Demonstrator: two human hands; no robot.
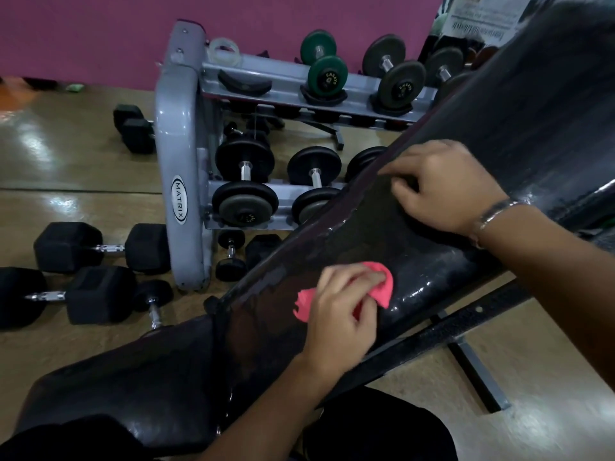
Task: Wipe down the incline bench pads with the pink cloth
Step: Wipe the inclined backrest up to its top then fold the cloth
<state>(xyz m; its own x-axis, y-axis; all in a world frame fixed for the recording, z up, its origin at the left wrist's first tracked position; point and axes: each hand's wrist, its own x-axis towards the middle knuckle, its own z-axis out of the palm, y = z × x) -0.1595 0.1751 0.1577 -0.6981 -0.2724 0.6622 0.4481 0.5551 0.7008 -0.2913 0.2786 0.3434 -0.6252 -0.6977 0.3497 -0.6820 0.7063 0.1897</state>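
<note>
- Seat pad (pixel 133 387), bottom left: dark, cut off by the frame.
- Pink cloth (pixel 384 291), lower centre on back pad surface (pixel 366 227): mostly hidden under left hand (pixel 339 314), fingers curled, pinching it.
- Right hand (pixel 442 184): fingers loosely bent, resting on pad.
- Dumbbell rack (pixel 179 154): partly blocked.

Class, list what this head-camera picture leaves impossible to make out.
Head view.
Hidden: most of the pink cloth, under the left hand.
Cut off: backrest pad top, by the frame edge.
Blurred: wall poster text, partly behind the pad.
Too small: green dumbbell weight figure.
</note>
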